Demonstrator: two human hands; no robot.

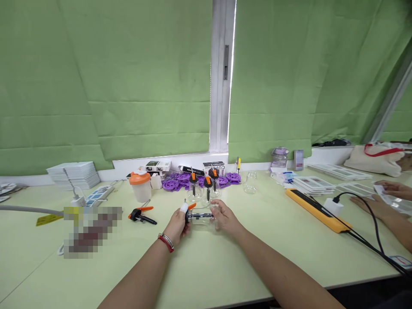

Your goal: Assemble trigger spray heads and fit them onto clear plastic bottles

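A clear glass bottle (202,222) lies sideways between my hands, above the near part of the table. At its left end, my left hand (175,225) grips the black lid with an orange lever; a white covering wraps one fingertip. My right hand (224,218) closes around the bottle's other end. A black stem shows through the glass. Just beyond, three similar glass bottles (193,192) stand upright with black and orange lids. To the left rests a loose black lid (137,215) with an orange lever and black stem. Farther right stands a glass bottle (250,184) without a lid.
Purple plastic parts (172,183) and small boxes line the back. An orange-lidded cup (140,188) stands left, near a power strip (98,195). On the right are an orange power strip (317,210) with cables and another person's hands (370,206).
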